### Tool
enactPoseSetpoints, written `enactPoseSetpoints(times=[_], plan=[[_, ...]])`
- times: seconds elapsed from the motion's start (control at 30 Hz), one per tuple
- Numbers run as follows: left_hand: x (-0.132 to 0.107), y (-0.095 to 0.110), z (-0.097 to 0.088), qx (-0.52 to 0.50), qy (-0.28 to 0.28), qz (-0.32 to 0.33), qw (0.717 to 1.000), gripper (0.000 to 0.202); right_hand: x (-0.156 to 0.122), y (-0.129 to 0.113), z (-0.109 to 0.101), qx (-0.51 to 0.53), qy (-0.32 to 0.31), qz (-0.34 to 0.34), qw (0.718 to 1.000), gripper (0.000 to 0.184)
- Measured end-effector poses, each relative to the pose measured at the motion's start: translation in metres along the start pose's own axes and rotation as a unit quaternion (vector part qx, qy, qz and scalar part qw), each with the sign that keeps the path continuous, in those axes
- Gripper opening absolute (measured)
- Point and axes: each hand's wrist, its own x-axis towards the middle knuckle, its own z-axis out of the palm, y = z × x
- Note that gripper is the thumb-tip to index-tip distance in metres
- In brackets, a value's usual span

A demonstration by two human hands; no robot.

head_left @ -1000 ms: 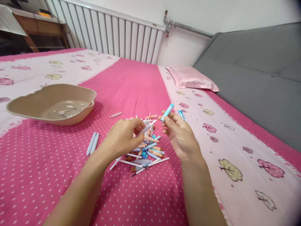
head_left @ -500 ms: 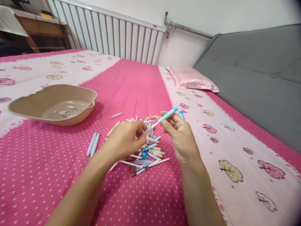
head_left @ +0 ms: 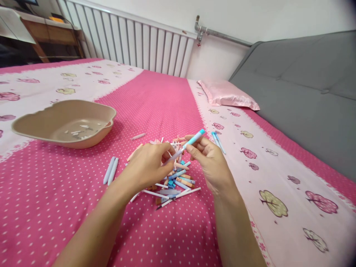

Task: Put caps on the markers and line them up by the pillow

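Note:
Between my hands is a pen in two parts, held above a heap of pen parts. My right hand (head_left: 207,157) pinches its blue pen barrel (head_left: 194,139), which has a turquoise end and points up to the right. My left hand (head_left: 151,163) is closed on the pale lilac lower pen part (head_left: 174,155); its far end is hidden by the fingers. A short stretch of white shows where the two parts meet. Below, the heap of pen parts (head_left: 178,181) holds white refills, blue and orange barrels and small turquoise pieces, partly covered by my left hand.
A beige plastic basin (head_left: 63,139) with small white pieces stands on the left of the pink bedspread (head_left: 164,96). Two pale blue tubes (head_left: 111,170) lie left of the heap, blue pens (head_left: 218,142) to its right. Behind are a pink pillow (head_left: 228,94) and grey headboard (head_left: 300,74).
My right hand has moved left and slightly down with the blue barrel, closer to my left hand. Less white refill shows between the two parts. More of the blue pens at right is visible.

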Motion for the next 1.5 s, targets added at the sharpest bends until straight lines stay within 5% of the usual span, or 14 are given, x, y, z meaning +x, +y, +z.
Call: enactPoseSetpoints(times=[0.8,1.5], plan=[[-0.002,0.002,-0.001,-0.008,-0.005,-0.009,1.000,0.016,0.000,0.002,0.002,0.029,-0.062,0.020,0.997,0.021],[-0.003,0.011,-0.003,-0.010,0.003,-0.012,1.000,0.019,-0.001,-0.002,0.003,0.013,-0.006,0.020,1.000,0.022]])
